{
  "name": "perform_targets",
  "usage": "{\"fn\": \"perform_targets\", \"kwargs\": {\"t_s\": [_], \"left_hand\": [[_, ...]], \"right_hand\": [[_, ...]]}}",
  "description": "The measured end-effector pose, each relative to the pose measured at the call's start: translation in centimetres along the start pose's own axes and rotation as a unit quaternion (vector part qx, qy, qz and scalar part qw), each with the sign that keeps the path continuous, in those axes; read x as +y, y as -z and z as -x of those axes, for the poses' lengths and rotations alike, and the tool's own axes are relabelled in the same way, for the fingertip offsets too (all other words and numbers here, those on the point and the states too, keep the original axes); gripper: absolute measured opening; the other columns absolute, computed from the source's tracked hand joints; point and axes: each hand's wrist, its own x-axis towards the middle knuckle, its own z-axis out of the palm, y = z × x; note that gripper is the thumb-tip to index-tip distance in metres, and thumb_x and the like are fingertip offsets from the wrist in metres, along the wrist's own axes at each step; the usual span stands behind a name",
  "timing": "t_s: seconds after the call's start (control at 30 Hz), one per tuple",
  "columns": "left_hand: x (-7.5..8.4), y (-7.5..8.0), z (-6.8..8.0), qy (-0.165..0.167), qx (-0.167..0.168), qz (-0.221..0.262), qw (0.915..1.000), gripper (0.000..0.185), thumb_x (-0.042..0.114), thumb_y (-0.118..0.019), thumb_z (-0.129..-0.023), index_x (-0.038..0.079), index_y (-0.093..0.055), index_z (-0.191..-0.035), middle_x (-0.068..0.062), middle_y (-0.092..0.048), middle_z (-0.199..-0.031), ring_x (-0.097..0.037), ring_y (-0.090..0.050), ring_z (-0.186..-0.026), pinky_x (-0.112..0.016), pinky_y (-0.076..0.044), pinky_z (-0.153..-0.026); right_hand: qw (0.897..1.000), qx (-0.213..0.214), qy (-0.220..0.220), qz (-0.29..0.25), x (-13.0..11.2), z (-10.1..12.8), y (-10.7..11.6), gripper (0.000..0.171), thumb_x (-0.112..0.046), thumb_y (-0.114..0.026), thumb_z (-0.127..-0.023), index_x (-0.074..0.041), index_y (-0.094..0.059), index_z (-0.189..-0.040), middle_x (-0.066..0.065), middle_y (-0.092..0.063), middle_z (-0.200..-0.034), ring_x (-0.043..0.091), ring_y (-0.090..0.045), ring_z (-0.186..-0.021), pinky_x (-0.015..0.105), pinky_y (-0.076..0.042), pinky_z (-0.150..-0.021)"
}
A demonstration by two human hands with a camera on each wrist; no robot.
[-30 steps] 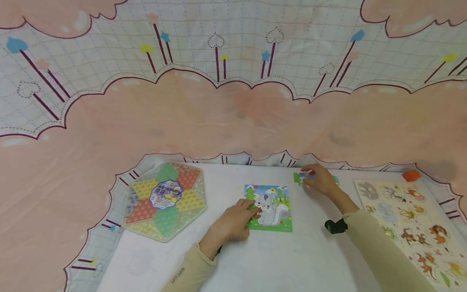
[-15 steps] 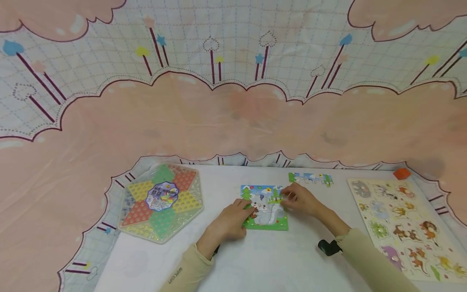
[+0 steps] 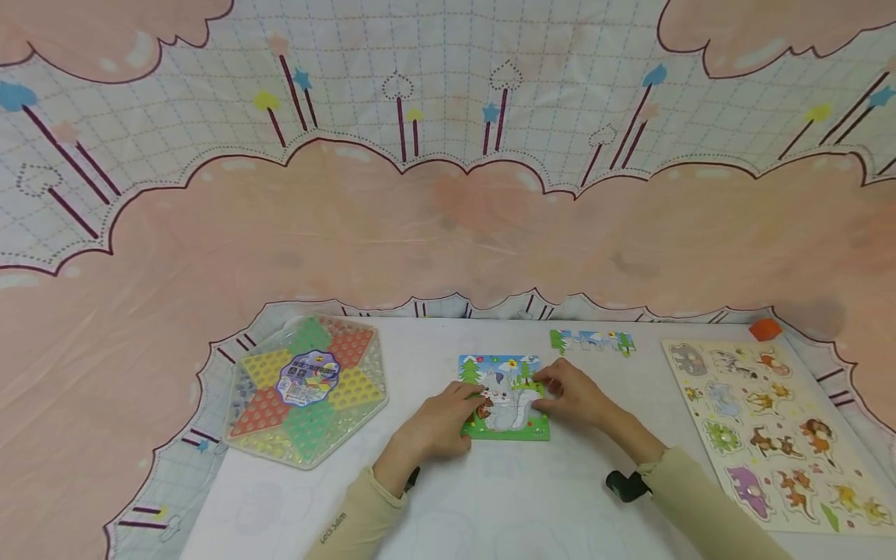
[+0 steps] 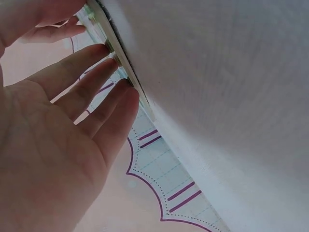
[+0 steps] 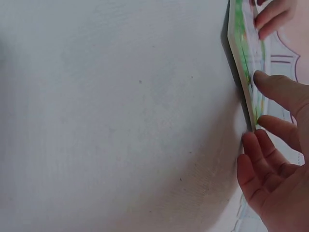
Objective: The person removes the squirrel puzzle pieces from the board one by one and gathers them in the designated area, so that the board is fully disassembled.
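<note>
A square squirrel jigsaw board (image 3: pixel 505 416) lies flat on the white table (image 3: pixel 518 498) in front of me. My left hand (image 3: pixel 479 397) rests its straight fingers on the board's left edge; the left wrist view shows the left hand (image 4: pixel 116 72) with fingertips (image 4: pixel 129 89) against the board's thin side (image 4: pixel 112 46). My right hand (image 3: pixel 543 390) lies on the board's right side. In the right wrist view the right hand (image 5: pixel 256 111) has its thumb on the board's face (image 5: pixel 244 63) and its fingers (image 5: pixel 253 145) beside the edge. A short strip of joined loose pieces (image 3: pixel 593 341) lies behind the board.
A hexagonal Chinese checkers set (image 3: pixel 306 386) in clear wrapping sits at the left. A wooden animal peg puzzle (image 3: pixel 766 424) lies at the right, with an orange block (image 3: pixel 764 329) beyond it. A pink and white patterned cloth (image 3: pixel 448 210) hangs behind the table.
My right hand came from the strip of loose pieces at the back down to the squirrel board's right side. The left hand stayed on the board's left edge.
</note>
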Motion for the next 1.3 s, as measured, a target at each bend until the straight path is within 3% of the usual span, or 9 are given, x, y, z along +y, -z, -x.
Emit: {"fn": "perform_targets", "kwargs": {"t_s": [0.23, 0.57, 0.93, 1.3], "left_hand": [[-0.47, -0.03, -0.03, -0.002, -0.002, 0.011, 0.9999, 0.063, 0.013, -0.069, -0.079, 0.012, -0.055, -0.141, -0.002, -0.045, -0.149, -0.021, -0.038, -0.136, -0.041, -0.048, -0.095], [-0.30, -0.15, 0.15, -0.020, 0.002, 0.014, 0.9997, 0.062, 0.006, -0.065, -0.077, 0.024, -0.060, -0.137, -0.004, -0.044, -0.147, -0.021, -0.040, -0.132, -0.037, -0.051, -0.084], [-0.01, -0.13, 0.13, -0.030, 0.004, 0.007, 0.9995, 0.061, 0.002, -0.063, -0.078, 0.019, -0.060, -0.137, 0.001, -0.045, -0.150, -0.025, -0.037, -0.136, -0.039, -0.052, -0.081], [0.23, 0.05, -0.07, -0.024, 0.003, 0.014, 0.9996, 0.062, 0.001, -0.063, -0.076, 0.019, -0.061, -0.136, 0.003, -0.047, -0.149, -0.026, -0.039, -0.135, -0.040, -0.052, -0.080]], "right_hand": [[1.000, 0.009, -0.009, 0.007, -0.28, 0.03, -0.45, 0.038, -0.023, -0.083, -0.080, -0.002, -0.072, -0.110, 0.003, -0.051, -0.096, 0.015, -0.048, -0.084, 0.028, -0.042, -0.070], [1.000, 0.018, 0.008, -0.004, -0.32, -0.23, -0.44, 0.034, -0.018, -0.085, -0.077, -0.004, -0.066, -0.103, 0.002, -0.055, -0.092, 0.014, -0.051, -0.079, 0.028, -0.045, -0.071], [0.999, 0.028, 0.017, -0.014, -0.39, -0.27, -0.73, 0.033, -0.014, -0.084, -0.077, -0.005, -0.064, -0.103, 0.000, -0.060, -0.096, 0.015, -0.054, -0.083, 0.029, -0.048, -0.075], [0.997, 0.035, 0.006, -0.066, -0.28, -0.45, -0.60, 0.030, -0.010, -0.084, -0.076, -0.004, -0.067, -0.100, 0.001, -0.063, -0.093, 0.017, -0.056, -0.082, 0.028, -0.050, -0.074]]}}
